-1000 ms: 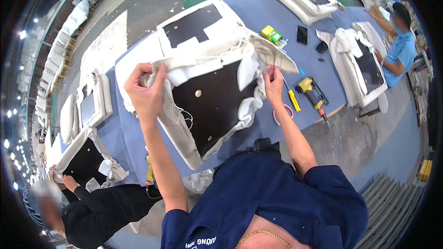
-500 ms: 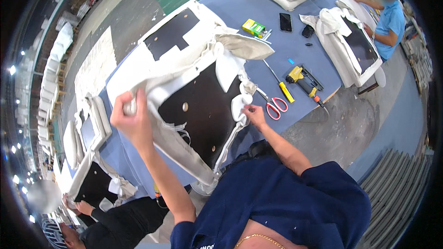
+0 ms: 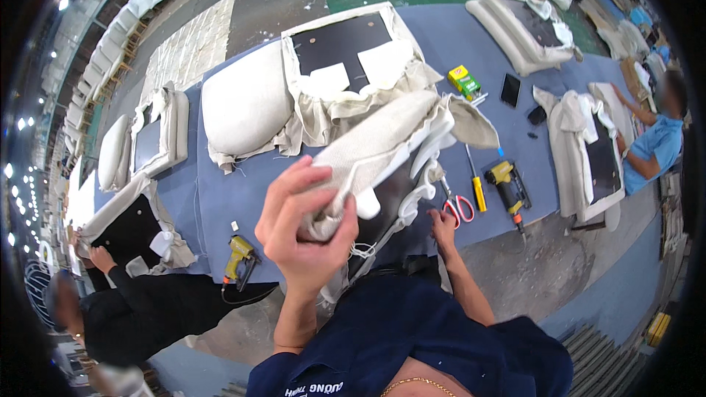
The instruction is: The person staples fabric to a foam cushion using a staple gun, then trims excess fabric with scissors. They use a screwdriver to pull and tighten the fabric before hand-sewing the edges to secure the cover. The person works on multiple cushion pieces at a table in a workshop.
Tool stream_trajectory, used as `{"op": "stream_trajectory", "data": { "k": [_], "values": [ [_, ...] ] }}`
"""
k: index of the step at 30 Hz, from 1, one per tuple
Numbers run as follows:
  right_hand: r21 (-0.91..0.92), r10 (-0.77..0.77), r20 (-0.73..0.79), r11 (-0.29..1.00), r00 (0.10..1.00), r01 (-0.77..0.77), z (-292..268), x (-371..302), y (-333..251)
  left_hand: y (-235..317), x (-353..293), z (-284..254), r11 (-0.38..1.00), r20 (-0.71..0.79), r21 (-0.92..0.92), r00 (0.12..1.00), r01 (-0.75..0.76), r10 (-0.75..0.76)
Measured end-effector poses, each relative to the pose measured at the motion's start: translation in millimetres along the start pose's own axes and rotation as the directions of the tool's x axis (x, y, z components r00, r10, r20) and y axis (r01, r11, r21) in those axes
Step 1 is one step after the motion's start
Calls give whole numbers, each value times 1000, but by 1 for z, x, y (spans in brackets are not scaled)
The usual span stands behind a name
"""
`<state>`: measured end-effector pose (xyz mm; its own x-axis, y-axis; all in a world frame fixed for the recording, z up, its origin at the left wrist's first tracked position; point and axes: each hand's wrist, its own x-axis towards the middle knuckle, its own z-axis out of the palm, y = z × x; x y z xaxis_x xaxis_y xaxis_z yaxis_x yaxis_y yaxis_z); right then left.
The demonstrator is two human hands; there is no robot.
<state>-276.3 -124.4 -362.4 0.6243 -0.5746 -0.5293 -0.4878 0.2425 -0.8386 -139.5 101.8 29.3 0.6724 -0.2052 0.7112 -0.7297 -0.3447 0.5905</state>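
My left hand is wrapped round the near corner of a beige upholstered seat panel, fingers on top and thumb beneath. The panel stands tilted up, its fabric side toward me. Its dark board and loose white edging show along the right, the rest of the underside hidden. My right hand is off the panel, low by the table edge, fingers loosely bent and apart. Close beside its fingertips lie red-handled scissors; nothing shows in that hand.
Right of the scissors lie a yellow-handled screwdriver and a staple gun. Another staple gun rests at left. Beyond are a green-yellow box, a phone and more cushions. Co-workers stand at both sides.
My left hand has lifted the panel's corner and swung it rightward, tipping it up from lying flat. My right hand has let go of the white edging and moved beside the scissors. The view has shifted.
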Motion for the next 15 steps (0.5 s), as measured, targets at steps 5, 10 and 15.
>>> {"op": "stream_trajectory", "data": {
  "k": [5, 10, 15],
  "values": [
    [227, -105, -316, 957, 943, 183, -72, -2, -23, 18, -22, -17, 990, 222, -53, 965, -128, 137],
    [-32, -555, -587, 744, 590, 668, -115, -8, -224, 36, -41, -6, 974, 171, -134, 964, -181, 203],
    [-24, -811, -21, 586, 585, 810, -54, 21, -406, 26, -23, 0, 968, 211, -152, 950, -200, 230]
  ]
}}
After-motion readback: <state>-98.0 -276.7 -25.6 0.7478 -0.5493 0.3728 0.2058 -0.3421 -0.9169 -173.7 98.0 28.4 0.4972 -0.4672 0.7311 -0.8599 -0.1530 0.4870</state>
